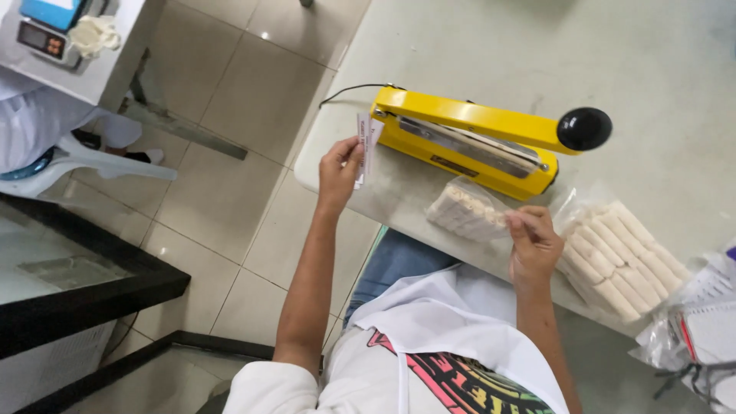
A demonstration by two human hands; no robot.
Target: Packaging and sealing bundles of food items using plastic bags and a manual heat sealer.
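My left hand (338, 170) holds a few small white paper slips (366, 146) upright at the left end of a yellow heat sealer (468, 142) with a black knob (583, 128). My right hand (533, 244) pinches the open edge of a clear plastic bag of pale, stick-shaped food pieces (466, 208), which lies on the table just in front of the sealer. Its arm is raised a little at the knob end.
A second clear bag of the same pale sticks (619, 257) lies right of my right hand. More bags and papers (701, 322) crowd the right edge. The light table (537, 54) ends at my body. Left: tiled floor, a black-framed glass case (77, 276), a seated person (46, 130), a scale (46, 34).
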